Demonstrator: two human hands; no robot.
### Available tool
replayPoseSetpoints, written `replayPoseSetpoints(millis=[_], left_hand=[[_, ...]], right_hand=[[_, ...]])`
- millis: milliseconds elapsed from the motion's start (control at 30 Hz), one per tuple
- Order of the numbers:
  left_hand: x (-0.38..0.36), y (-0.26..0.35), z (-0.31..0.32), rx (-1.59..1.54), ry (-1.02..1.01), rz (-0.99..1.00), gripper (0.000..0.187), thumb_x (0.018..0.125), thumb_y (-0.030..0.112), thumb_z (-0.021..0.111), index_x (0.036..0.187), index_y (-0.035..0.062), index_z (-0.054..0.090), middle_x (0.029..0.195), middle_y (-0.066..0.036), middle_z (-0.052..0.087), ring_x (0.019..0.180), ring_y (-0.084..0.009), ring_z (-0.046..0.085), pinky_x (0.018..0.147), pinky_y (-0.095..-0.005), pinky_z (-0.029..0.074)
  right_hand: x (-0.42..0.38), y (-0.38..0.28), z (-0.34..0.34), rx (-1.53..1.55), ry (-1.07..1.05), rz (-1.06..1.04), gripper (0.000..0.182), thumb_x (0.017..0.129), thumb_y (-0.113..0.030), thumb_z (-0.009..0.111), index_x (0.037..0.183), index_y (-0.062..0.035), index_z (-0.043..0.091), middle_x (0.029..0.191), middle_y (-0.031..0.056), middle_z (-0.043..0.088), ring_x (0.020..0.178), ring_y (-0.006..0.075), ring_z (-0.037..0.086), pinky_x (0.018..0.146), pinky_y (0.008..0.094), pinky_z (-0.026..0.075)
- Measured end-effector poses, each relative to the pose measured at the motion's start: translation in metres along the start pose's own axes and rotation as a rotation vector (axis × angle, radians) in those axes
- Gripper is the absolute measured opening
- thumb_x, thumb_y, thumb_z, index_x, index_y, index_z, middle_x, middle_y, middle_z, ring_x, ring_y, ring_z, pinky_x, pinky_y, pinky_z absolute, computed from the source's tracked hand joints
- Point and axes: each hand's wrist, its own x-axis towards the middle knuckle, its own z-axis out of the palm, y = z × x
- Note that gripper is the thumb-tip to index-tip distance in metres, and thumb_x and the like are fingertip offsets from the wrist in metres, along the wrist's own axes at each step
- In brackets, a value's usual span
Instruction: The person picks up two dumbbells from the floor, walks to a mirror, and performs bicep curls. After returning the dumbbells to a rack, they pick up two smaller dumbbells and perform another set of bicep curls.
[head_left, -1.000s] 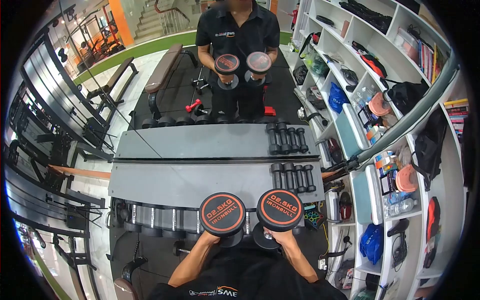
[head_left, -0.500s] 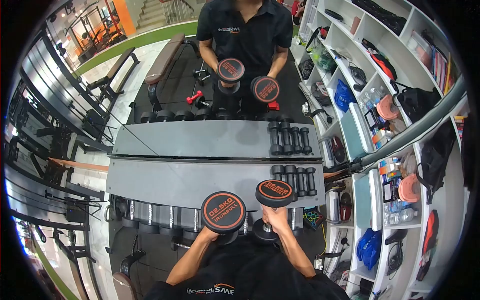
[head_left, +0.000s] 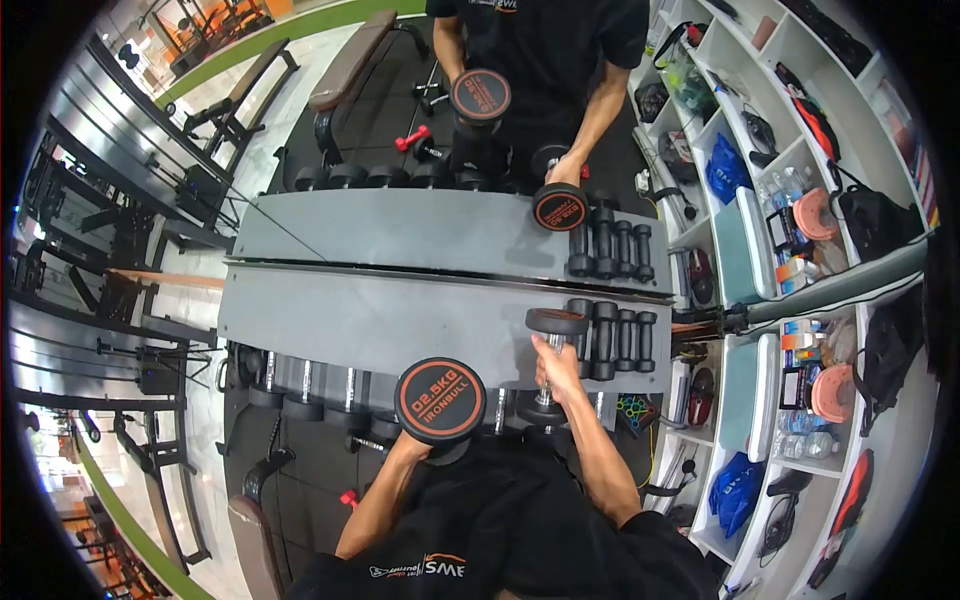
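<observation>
My left hand [head_left: 412,447] is closed round a black dumbbell [head_left: 440,400], held in front of my body. Its end face points up and reads 02.5KG IRONBULL in orange. My right hand [head_left: 557,368] grips the chrome handle of a second dumbbell [head_left: 557,321]. That one reaches over the front edge of the grey rack top [head_left: 370,330], its far head close beside several small black dumbbells [head_left: 605,340] standing in a row. A mirror [head_left: 380,225] behind the rack top repeats both hands and dumbbells.
Below the rack top, more chrome-handled dumbbells [head_left: 306,390] lie in a row. White shelves [head_left: 745,545] at the right hold a blue bag [head_left: 737,493], bottles and a pink container [head_left: 832,392]. A bench [head_left: 255,545] stands at lower left. Gym machines line the left side.
My right hand has carried its dumbbell forward over the rack top and tipped it, so its lettered face no longer shows. The left dumbbell stays near my body. The view has shifted.
</observation>
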Motion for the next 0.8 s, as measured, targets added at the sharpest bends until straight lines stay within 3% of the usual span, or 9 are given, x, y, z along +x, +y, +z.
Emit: replayPoseSetpoints(millis=[267, 400, 567, 667, 800], left_hand=[[-0.014, 0.0, -0.008, 0.237, 0.19, -0.1, 0.024, 0.097, 0.02, 0.061, 0.074, 0.0132, 0.057, 0.051, 0.005, 0.037, 0.038, -0.0079, 0.03, 0.036, -0.0293, 0.017], [-0.005, -0.034, -0.016, -0.016, 0.258, 0.139, 0.016, 0.096, 0.017, 0.063, 0.083, 0.01, 0.065, 0.065, 0.003, 0.052, 0.048, -0.0089, 0.042, 0.039, -0.0286, 0.026], [-0.002, -0.044, -0.035, 0.067, 0.313, -0.082, 0.007, 0.095, 0.01, 0.065, 0.093, 0.0049, 0.069, 0.083, 0.0, 0.064, 0.065, -0.0102, 0.056, 0.051, -0.0271, 0.044], [0.016, -0.1, -0.079, 0.143, 0.258, -0.15, 0.007, 0.095, 0.01, 0.065, 0.093, 0.0038, 0.068, 0.084, -0.002, 0.066, 0.069, -0.0112, 0.061, 0.055, -0.0269, 0.048], [0.021, -0.111, -0.088, 0.126, 0.271, -0.148, 0.01, 0.096, 0.011, 0.063, 0.092, 0.0038, 0.068, 0.083, -0.004, 0.066, 0.071, -0.0133, 0.063, 0.056, -0.0281, 0.049]], right_hand=[[0.05, 0.018, -0.008, -0.003, 0.025, 0.104, 0.033, 0.091, -0.029, 0.073, 0.077, -0.0123, 0.048, 0.056, -0.0029, 0.044, 0.04, 0.0078, 0.041, 0.035, 0.0277, 0.034], [0.071, 0.026, -0.013, -0.038, 0.047, 0.132, 0.033, 0.09, -0.029, 0.074, 0.079, -0.0121, 0.048, 0.058, -0.0021, 0.045, 0.041, 0.0082, 0.042, 0.035, 0.0275, 0.034], [0.089, 0.029, -0.015, -0.068, 0.053, 0.145, 0.033, 0.09, -0.031, 0.074, 0.082, -0.0108, 0.05, 0.06, -0.0013, 0.046, 0.041, 0.0088, 0.043, 0.034, 0.0288, 0.033], [0.096, 0.031, -0.014, -0.061, 0.051, 0.156, 0.032, 0.09, -0.029, 0.074, 0.082, -0.0117, 0.049, 0.061, -0.0011, 0.046, 0.041, 0.0089, 0.042, 0.035, 0.0283, 0.035], [0.106, 0.035, -0.016, -0.055, 0.068, 0.172, 0.032, 0.09, -0.029, 0.074, 0.082, -0.0122, 0.048, 0.06, -0.001, 0.046, 0.041, 0.0091, 0.042, 0.035, 0.029, 0.036]])
